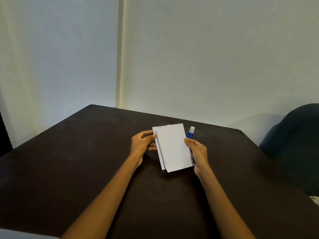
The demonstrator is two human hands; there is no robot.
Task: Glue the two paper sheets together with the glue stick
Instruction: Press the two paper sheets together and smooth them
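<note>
White paper, two sheets stacked slightly askew, at centre of frame. Top sheet (172,147) overlapping lower sheet (159,152), whose edge shows as a narrow strip along the left side and near corner. Whether lifted off the worktop or lying on it: cannot tell.

Left hand (141,144) at the stack's left edge; thumb and forefinger pinching the upper left corner area, other fingers loosely curled, tips reaching under the paper edge.

Right hand (198,150) at the right edge; thumb on top of the top sheet, fingers behind and below, gripping the paper between them.

Glue stick (191,132) standing upright just right of the stack's far corner, just beyond the right hand; blue body, white cap on. Lower part hidden behind the right thumb.

Dark brown matte worktop (86,161) filling the lower half of frame. Pale wall (207,57) across the upper half, with a vertical corner strip left of centre. Dark rounded chair back (296,144) at the right edge.
</note>
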